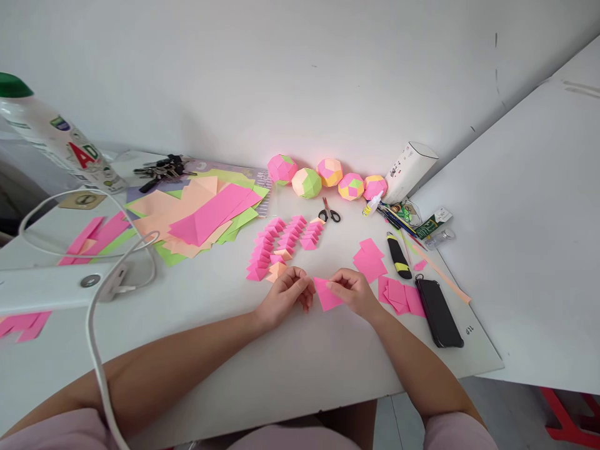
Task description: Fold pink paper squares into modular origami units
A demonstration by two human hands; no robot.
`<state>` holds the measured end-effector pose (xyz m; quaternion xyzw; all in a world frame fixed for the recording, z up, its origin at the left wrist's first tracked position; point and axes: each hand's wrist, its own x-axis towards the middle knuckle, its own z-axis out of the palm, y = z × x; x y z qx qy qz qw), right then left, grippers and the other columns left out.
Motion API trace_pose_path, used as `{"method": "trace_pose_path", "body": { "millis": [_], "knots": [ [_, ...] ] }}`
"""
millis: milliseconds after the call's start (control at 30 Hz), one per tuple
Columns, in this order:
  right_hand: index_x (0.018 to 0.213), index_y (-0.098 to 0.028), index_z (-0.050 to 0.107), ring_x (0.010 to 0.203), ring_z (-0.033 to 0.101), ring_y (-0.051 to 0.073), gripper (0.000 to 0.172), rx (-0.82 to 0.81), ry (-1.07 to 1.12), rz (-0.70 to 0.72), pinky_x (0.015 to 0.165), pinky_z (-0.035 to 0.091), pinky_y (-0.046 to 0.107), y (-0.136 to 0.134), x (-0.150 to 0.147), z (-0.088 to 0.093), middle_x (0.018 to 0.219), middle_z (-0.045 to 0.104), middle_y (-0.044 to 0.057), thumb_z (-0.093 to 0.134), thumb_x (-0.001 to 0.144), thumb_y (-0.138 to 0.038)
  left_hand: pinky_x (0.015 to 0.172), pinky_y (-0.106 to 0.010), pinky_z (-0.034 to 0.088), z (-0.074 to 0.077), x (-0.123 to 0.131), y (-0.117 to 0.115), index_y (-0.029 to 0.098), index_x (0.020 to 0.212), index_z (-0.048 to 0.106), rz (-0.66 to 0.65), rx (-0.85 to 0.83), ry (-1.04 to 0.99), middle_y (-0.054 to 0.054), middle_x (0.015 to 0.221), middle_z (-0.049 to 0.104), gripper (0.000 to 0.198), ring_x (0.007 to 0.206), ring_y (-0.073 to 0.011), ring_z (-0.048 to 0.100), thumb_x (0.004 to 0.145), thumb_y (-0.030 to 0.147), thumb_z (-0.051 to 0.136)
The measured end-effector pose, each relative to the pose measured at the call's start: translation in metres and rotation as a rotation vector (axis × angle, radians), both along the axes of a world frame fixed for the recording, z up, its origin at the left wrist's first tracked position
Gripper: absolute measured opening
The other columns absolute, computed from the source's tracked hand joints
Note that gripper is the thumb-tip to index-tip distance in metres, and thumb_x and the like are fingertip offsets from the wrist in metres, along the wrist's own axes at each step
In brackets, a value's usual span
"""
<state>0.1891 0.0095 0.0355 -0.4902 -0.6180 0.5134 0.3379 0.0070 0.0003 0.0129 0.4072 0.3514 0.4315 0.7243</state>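
A small pink paper square (327, 295) lies between my hands on the white table (262, 369). My left hand (287, 291) pinches its left corner with curled fingers. My right hand (354, 290) pinches its right edge. Just beyond my hands stand rows of folded pink paper units (284, 240), with an orange one among them. Loose pink squares (370, 259) lie to the right, and more pink squares (401, 296) rest beside my right wrist.
Several coloured paper balls (329, 175) line the wall, with small scissors (329, 213) in front. A stack of coloured sheets (201, 212) lies left. A black phone (439, 311), a marker (399, 256), pens, a white box (409, 170), keys (164, 168), a bottle (56, 140) and a white cable (96, 337) surround the area.
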Motion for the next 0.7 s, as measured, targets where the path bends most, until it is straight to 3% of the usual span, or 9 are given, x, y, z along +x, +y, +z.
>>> {"method": "trace_pose_path", "body": {
  "millis": [100, 267, 700],
  "knots": [
    [0.072, -0.017, 0.056, 0.052, 0.051, 0.010, 0.019, -0.055, 0.029, 0.055, 0.047, 0.040, 0.022, -0.003, -0.003, 0.001, 0.061, 0.056, -0.002, 0.059, 0.079, -0.035, 0.051, -0.025, 0.048, -0.002, 0.001, -0.002, 0.019, 0.085, 0.042, -0.012, 0.066, 0.042, 0.003, 0.065, 0.057, 0.027, 0.055, -0.0115, 0.058, 0.080, 0.041, 0.057],
    [0.082, -0.018, 0.054, 0.053, 0.057, 0.011, 0.019, -0.116, 0.066, 0.113, 0.047, 0.044, 0.023, -0.004, -0.006, -0.001, 0.064, 0.061, -0.001, 0.058, 0.081, -0.037, 0.054, -0.023, 0.047, -0.011, 0.002, -0.004, 0.019, 0.095, 0.043, 0.085, 0.197, 0.160, 0.005, 0.065, 0.054, 0.027, 0.057, -0.0095, 0.057, 0.080, 0.037, 0.057],
    [0.075, -0.019, 0.045, 0.054, 0.059, 0.013, 0.026, -0.226, 0.073, 0.075, 0.049, 0.044, 0.024, -0.001, -0.004, -0.007, 0.060, 0.059, -0.003, 0.064, 0.075, -0.036, 0.052, -0.023, 0.045, -0.020, 0.002, -0.001, 0.020, 0.097, 0.042, 0.129, 0.249, 0.184, 0.007, 0.062, 0.048, 0.023, 0.053, -0.0082, 0.051, 0.082, 0.034, 0.053]
  ]
}}
